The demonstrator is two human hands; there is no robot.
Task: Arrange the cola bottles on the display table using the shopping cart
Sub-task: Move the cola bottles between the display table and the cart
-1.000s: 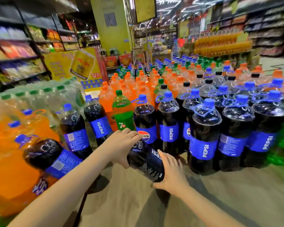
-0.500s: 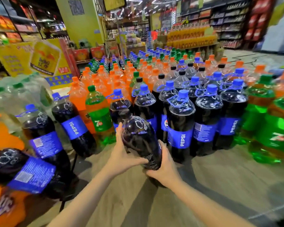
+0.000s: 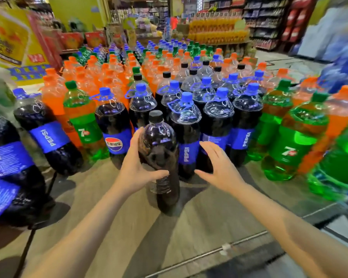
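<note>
A large black-capped cola bottle (image 3: 161, 155) stands upright on the wooden display table (image 3: 199, 223), just in front of a block of blue-capped Pepsi bottles (image 3: 186, 135). My left hand (image 3: 137, 167) wraps its left side, thumb across the front. My right hand (image 3: 219, 167) hovers open to the right of it, fingers spread, not touching the bottle. More Pepsi bottles (image 3: 46, 133) lean at the left, in what seems to be the cart, whose frame is mostly hidden.
Green 7up bottles (image 3: 295, 141) crowd the right side and one (image 3: 82, 121) stands at the left. Orange soda bottles (image 3: 113, 77) fill the rows behind. Store shelves (image 3: 269, 21) line the back. Bare tabletop lies between me and the bottles.
The black-capped bottle went from tilted in both hands to standing upright on the table. My right hand has let go and opened; the view shifted right.
</note>
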